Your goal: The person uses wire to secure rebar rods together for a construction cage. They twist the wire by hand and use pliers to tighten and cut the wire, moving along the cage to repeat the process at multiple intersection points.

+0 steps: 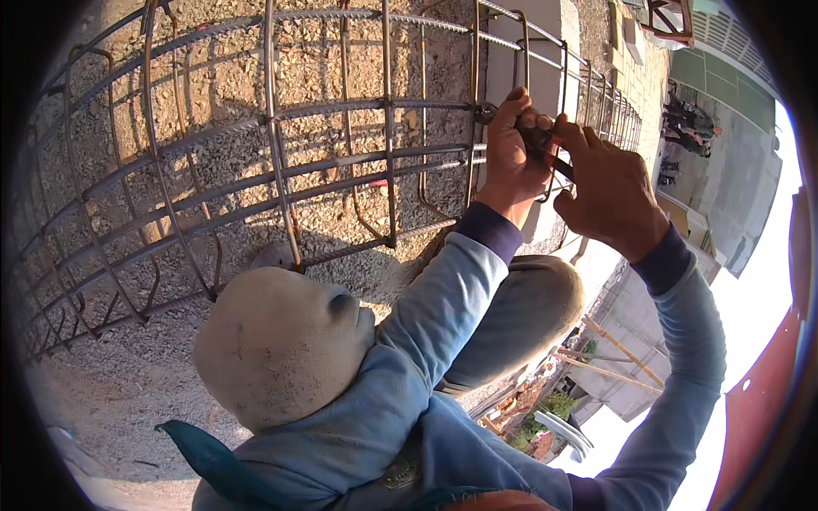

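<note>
My left hand is closed around a dark metal hand tool with a rounded head and some red on its handle. Fingers hide most of it, so its exact kind is unclear. The tool's head lies against a ribbed bar of a steel rebar cage, close to a stirrup. My right hand is bent over the other end of the tool, its index finger by the red part and its thumb below. Another stirrup passes right beside the fingers of both hands.
Crushed gravel lies under the cage. A pale concrete strip runs beneath the bars near my hands. My knees are bent close to the cage. Several people are in the distance. Wooden poles lean against a grey wall.
</note>
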Available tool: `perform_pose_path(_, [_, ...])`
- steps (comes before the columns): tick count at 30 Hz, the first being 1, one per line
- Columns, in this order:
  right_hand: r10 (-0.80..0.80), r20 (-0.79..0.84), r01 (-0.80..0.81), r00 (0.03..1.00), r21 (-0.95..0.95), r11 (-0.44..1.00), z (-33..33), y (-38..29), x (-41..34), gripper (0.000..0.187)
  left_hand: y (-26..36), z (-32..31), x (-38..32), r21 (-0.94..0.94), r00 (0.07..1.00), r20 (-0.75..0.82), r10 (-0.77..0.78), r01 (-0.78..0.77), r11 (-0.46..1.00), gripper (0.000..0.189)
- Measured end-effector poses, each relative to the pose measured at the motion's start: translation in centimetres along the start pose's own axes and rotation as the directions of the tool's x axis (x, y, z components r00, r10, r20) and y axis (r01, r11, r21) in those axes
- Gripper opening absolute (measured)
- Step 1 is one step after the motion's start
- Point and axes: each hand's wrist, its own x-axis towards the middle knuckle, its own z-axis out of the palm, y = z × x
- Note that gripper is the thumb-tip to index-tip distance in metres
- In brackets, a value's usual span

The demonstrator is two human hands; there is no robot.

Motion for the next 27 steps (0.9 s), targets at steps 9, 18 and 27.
perform_pose_path(9, [-0.425,-0.214,0.265,0.879,-0.522,0.811,-4.0,7.6,6.2,0.046,-0.3,4.5,2.3,-0.021,0.932,-0.31,0.188,-0.204,0.979,0.037])
perform_pose_path(18, [-0.289,-0.074,0.251,0.954,-0.323,0.912,-2.9,9.4,7.6,0.026,-0.5,2.9,2.6,0.181,0.936,-0.214,0.281,-0.244,0.953,0.031])
perform_pose_path(27, [0.269,-0.037,-0.248,0.962,0.282,0.927,7.9,6.8,-0.6,0.021,-2.6,-0.3,0.0,0.412,0.962,-0.191,0.192,-0.099,0.906,0.026])
